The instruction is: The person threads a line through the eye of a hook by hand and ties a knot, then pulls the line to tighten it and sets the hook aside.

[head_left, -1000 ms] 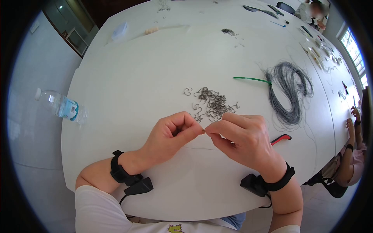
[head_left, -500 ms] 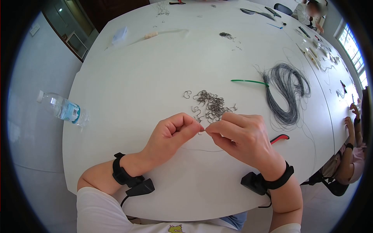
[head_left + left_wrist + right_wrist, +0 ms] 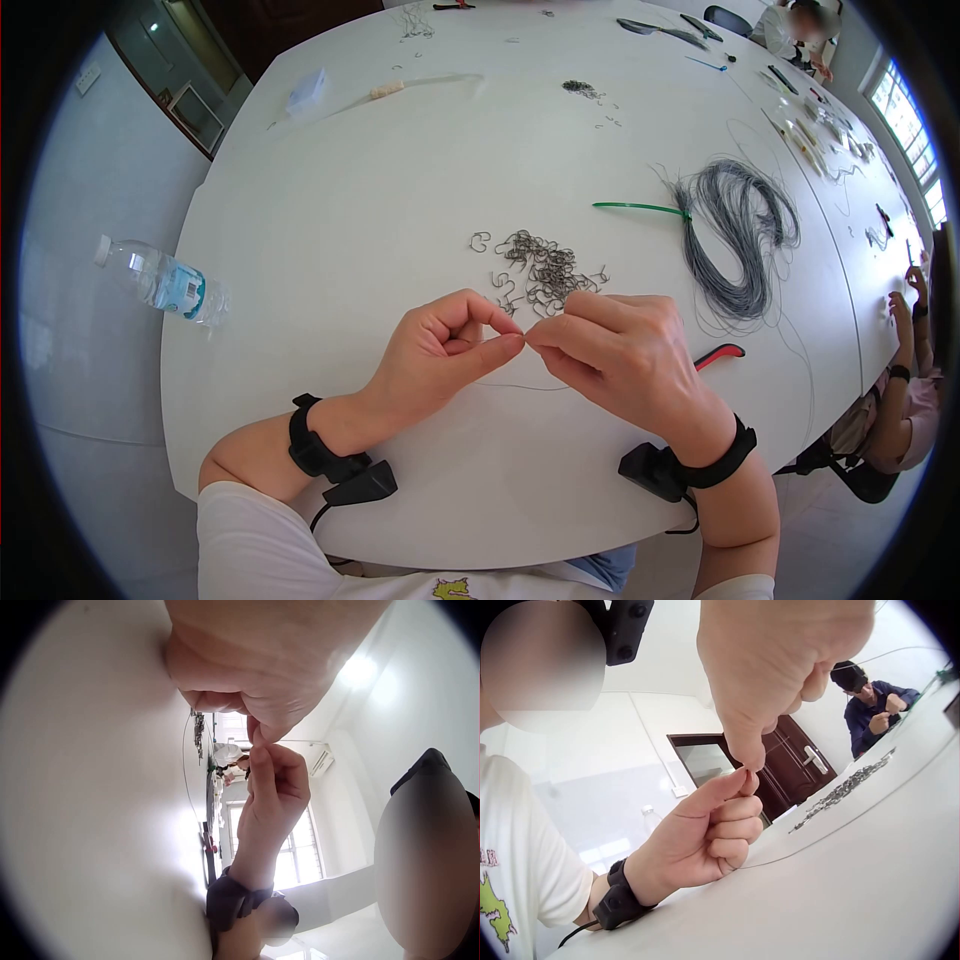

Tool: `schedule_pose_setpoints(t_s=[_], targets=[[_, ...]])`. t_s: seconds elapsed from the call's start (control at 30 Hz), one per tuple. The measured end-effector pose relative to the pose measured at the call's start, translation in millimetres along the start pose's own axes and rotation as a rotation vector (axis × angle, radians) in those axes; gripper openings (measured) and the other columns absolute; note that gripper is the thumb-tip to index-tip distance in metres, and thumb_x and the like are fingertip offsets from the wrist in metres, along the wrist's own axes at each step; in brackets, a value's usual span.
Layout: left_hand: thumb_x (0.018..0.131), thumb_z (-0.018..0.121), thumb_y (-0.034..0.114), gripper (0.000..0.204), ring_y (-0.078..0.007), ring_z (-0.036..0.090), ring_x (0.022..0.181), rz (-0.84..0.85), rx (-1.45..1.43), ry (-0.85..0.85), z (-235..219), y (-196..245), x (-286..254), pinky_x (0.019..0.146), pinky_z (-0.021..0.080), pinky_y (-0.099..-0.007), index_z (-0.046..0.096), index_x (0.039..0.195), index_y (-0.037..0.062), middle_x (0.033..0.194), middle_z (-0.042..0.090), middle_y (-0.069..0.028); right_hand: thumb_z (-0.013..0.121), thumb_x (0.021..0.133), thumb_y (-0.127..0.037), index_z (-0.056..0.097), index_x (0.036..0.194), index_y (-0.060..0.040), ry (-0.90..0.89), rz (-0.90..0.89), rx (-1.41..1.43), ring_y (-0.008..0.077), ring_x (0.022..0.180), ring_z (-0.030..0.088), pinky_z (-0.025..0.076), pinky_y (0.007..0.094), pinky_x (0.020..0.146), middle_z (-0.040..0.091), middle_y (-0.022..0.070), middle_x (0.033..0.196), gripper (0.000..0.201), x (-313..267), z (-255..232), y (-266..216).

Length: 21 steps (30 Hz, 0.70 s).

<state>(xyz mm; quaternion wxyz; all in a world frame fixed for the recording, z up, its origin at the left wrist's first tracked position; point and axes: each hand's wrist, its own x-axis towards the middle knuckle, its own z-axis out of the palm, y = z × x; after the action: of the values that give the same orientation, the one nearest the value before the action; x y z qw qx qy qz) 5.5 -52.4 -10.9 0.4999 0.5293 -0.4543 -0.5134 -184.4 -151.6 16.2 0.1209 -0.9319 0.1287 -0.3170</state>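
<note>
My left hand (image 3: 428, 348) and right hand (image 3: 632, 352) meet fingertip to fingertip just below a pile of small dark metal hooks (image 3: 548, 272). The left thumb and forefinger pinch a tiny hook, now hidden by the fingertips. My right thumb and forefinger pinch a thin line at the same spot. In the right wrist view, the line (image 3: 817, 838) runs from beside the left hand (image 3: 705, 834) across the table, and another stretch passes by the right hand (image 3: 780, 664). The left wrist view also shows both hands' tips touching.
A bundle of grey strands (image 3: 735, 245) with a green tie (image 3: 640, 207) lies right of the pile. A red-and-black tool handle (image 3: 720, 354) is beside my right hand. At the left stands or lies a water bottle (image 3: 180, 288); which, I cannot tell. Other people sit around the table.
The small hook that showed at the left fingertips half a second ago is now covered. The left thumb and forefinger have shifted slightly; both hands stay in nearly the same place.
</note>
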Motion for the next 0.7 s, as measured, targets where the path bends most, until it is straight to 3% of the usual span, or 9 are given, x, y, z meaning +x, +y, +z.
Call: schedule_pose_setpoints(t_s=[0.07,0.3,0.4,0.5,0.7], targets=[[0.094,0.067,0.008,0.006,0.0014,0.034,0.059,-0.067,0.009,-0.007,0.4,6.3,-0.6,0.057,0.028,-0.0180,0.061,0.093,0.0074,0.063,0.046,0.0118,0.073,0.076,-0.011,0.056,0.076,-0.0113,0.007,-0.006,0.003,0.0165,0.056,0.055,0.042,0.0302,0.046,0.050,-0.0003,0.069,0.017,-0.1,0.5,0.1],[0.094,0.066,0.009,0.007,0.0018,0.035,0.061,-0.059,0.049,-0.032,-0.8,5.4,-1.5,0.057,0.028,-0.0177,0.060,0.092,0.0077,0.067,0.046,0.0113,0.072,0.075,-0.010,0.054,0.075,-0.0106,-0.029,-0.008,-0.003,0.0168,0.056,0.056,0.042,0.0302,0.046,0.049,0.0003,0.069,0.018,-0.8,0.0,-0.1],[0.095,0.065,0.008,0.006,0.0011,0.035,0.062,-0.002,0.008,-0.047,-1.4,-1.1,-0.7,0.057,0.029,-0.0178,0.059,0.094,0.0081,0.074,0.047,0.0099,0.073,0.075,-0.010,0.054,0.075,-0.0105,-0.039,-0.008,0.000,0.0168,0.057,0.056,0.042,0.0303,0.046,0.049,0.0002,0.070,0.019,-0.7,-0.7,-0.8],[0.095,0.063,0.008,0.005,0.0002,0.035,0.065,0.075,0.154,-0.082,-7.0,-5.0,-0.1,0.058,0.031,-0.0172,0.058,0.096,0.0088,0.083,0.049,0.0079,0.073,0.075,-0.010,0.054,0.076,-0.0106,-0.041,-0.010,0.007,0.0166,0.057,0.056,0.042,0.0302,0.046,0.050,0.0001,0.071,0.019,-0.8,-0.4,-0.4],[0.101,0.052,0.016,0.014,-0.0020,0.039,0.073,0.010,-0.054,-0.052,-1.7,4.1,-1.0,0.066,0.035,-0.0178,0.057,0.111,0.0078,0.097,0.054,0.0043,0.073,0.074,-0.010,0.056,0.078,-0.0110,-0.028,-0.007,0.007,0.0163,0.057,0.057,0.043,0.0301,0.047,0.050,0.0001,0.071,0.017,-0.4,-2.6,-0.8]])
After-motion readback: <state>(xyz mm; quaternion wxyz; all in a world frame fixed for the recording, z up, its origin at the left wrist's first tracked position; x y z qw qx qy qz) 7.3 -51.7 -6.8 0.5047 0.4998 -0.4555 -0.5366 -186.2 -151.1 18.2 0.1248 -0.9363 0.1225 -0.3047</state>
